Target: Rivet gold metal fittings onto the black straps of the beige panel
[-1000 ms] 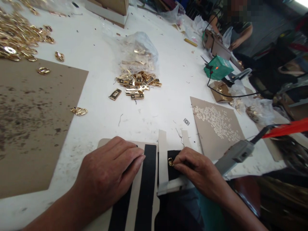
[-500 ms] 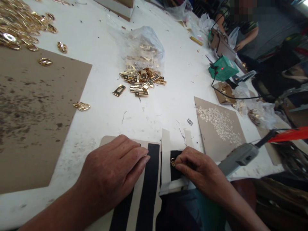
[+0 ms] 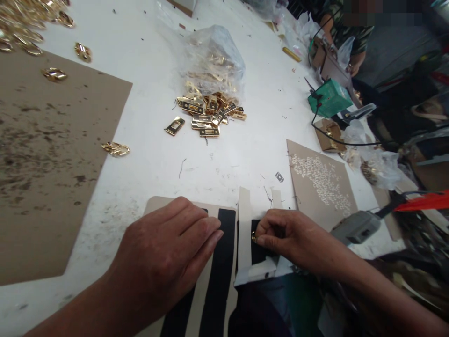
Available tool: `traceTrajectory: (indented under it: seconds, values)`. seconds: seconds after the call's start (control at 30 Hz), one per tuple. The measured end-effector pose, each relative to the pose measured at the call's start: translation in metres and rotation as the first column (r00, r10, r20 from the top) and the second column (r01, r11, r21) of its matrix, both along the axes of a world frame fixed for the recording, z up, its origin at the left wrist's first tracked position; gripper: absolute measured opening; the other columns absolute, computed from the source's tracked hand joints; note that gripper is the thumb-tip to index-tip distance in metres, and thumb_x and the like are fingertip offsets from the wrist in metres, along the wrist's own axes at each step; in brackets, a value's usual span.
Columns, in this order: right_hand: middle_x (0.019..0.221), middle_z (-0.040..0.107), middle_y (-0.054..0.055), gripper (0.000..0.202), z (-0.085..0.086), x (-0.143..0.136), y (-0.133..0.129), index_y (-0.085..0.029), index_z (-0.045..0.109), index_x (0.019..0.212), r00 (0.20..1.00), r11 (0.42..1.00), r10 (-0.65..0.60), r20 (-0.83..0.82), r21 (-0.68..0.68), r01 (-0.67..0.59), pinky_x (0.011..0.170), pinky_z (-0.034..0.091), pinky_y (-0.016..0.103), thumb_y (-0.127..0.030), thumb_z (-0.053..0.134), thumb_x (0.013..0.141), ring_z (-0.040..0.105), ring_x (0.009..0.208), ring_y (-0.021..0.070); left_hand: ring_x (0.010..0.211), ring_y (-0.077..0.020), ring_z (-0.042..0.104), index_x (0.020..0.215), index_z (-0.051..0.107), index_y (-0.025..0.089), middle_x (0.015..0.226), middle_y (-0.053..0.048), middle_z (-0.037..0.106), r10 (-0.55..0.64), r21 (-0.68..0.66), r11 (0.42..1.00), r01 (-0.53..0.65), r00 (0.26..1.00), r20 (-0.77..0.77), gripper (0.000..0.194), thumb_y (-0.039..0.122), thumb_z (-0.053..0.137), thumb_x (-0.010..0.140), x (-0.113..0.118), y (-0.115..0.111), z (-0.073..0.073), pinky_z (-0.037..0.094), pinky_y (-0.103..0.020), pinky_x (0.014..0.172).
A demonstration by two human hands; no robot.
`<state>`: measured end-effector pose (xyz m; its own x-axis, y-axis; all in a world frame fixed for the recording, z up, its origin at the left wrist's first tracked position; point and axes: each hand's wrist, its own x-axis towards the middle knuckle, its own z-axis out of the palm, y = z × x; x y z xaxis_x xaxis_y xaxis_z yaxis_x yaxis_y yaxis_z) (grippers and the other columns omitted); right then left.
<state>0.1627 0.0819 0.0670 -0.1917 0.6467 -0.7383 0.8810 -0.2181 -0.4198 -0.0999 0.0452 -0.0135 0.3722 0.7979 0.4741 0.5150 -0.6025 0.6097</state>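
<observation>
My left hand [image 3: 171, 248] rests on a beige panel with black stripes [image 3: 219, 267]. Its fingers and thumb are pressed together, and whatever may be between them is hidden. Just to the right, my right hand [image 3: 280, 234] is closed in a pinch on a small gold metal fitting [image 3: 254, 236]. This fitting sits at a black patch [image 3: 257, 252], partly covered by my fingers. A pale strip [image 3: 244, 224] runs upright between the two hands, beside the patch.
Gold rectangular plates [image 3: 206, 117] spill from a clear plastic bag [image 3: 220, 51] ahead. Gold links [image 3: 21, 23] are heaped far left, above a stained board [image 3: 63, 178]. At right are a board of small pale pieces [image 3: 315, 182], a grey tool [image 3: 358, 227] and a green box [image 3: 329, 97]. A person sits beyond.
The camera view has shifted slightly, so the table items sit a little differently. Both hands keep their places on the work, with my right fingers still at the gold fitting; its forearm looks lower.
</observation>
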Motion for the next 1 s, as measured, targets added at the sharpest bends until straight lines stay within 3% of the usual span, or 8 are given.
traceTrajectory:
  seconds: [0.13,0.27,0.5,0.67,0.77,0.9,1.0]
  values:
    - [0.066,0.057,-0.004,0.014,0.002,-0.003,0.013,-0.019,0.066,0.08,0.999,0.992,0.033,-0.001,-0.124,-0.033,0.056,0.035,0.023,-0.031,0.067,0.088,0.047,0.06,0.0093,0.084,-0.0192,0.058,0.103,0.067,0.019,0.089,-0.002,0.066,-0.012,-0.014,1.0,0.012,1.0,-0.003,0.013,0.013,0.068,0.092,-0.001,0.0,-0.002,0.047,-0.037,0.075]
    - [0.066,0.059,-0.003,0.015,0.004,-0.006,0.023,-0.018,0.067,0.08,0.994,0.984,0.106,0.011,-0.146,-0.104,0.056,0.036,0.023,-0.03,0.066,0.088,0.049,0.062,0.0099,0.085,-0.0196,0.059,0.103,0.067,0.02,0.09,-0.001,0.066,-0.019,-0.028,0.999,0.019,1.0,-0.002,0.013,0.014,0.068,0.092,-0.002,-0.002,-0.003,0.046,-0.038,0.075]
    - [0.064,0.062,-0.002,0.011,-0.001,-0.009,0.016,-0.02,0.068,0.074,0.992,0.993,0.119,0.048,-0.011,-0.119,0.054,0.037,0.022,-0.023,0.067,0.085,0.054,0.059,0.0118,0.084,-0.0199,0.059,0.103,0.066,0.021,0.089,-0.002,0.066,-0.033,-0.035,0.999,0.032,0.999,-0.018,0.012,0.016,0.067,0.093,-0.001,-0.001,-0.003,0.046,-0.039,0.076]
    - [0.073,0.065,-0.001,0.008,-0.001,-0.006,0.001,-0.02,0.069,0.078,0.995,0.985,0.091,0.032,0.142,-0.095,0.058,0.038,0.022,-0.023,0.069,0.086,0.056,0.065,0.0116,0.084,-0.0197,0.059,0.102,0.065,0.022,0.09,-0.001,0.067,-0.008,-0.033,0.999,0.007,0.999,-0.036,0.008,0.019,0.065,0.095,-0.001,0.0,-0.004,0.044,-0.038,0.074]
    - [0.072,0.061,-0.002,0.01,-0.002,0.0,-0.007,-0.02,0.069,0.08,0.999,0.989,-0.009,-0.051,0.146,0.016,0.058,0.038,0.022,-0.027,0.068,0.087,0.052,0.064,0.0103,0.084,-0.0197,0.059,0.103,0.065,0.022,0.091,-0.001,0.068,-0.006,-0.018,1.0,0.005,0.999,-0.037,0.008,0.02,0.064,0.095,-0.001,0.0,-0.003,0.044,-0.038,0.073]
    - [0.067,0.058,-0.004,0.014,-0.008,0.009,-0.018,-0.018,0.067,0.087,0.936,0.944,-0.279,-0.216,0.118,0.309,0.058,0.041,0.022,-0.032,0.065,0.089,0.054,0.06,0.0102,0.083,-0.0194,0.06,0.101,0.065,0.021,0.09,-0.001,0.068,-0.001,0.004,1.0,0.002,0.999,-0.043,0.006,0.02,0.064,0.095,0.001,0.001,-0.002,0.045,-0.037,0.073]
    - [0.068,0.059,-0.003,0.017,-0.013,0.017,-0.024,-0.019,0.067,0.089,0.938,0.892,-0.276,-0.211,0.307,0.331,0.061,0.042,0.024,-0.035,0.064,0.092,0.055,0.062,0.0113,0.084,-0.0199,0.061,0.101,0.066,0.021,0.091,-0.002,0.069,0.006,0.022,1.0,-0.005,0.998,-0.055,0.006,0.02,0.064,0.095,0.002,0.001,-0.001,0.045,-0.036,0.073]
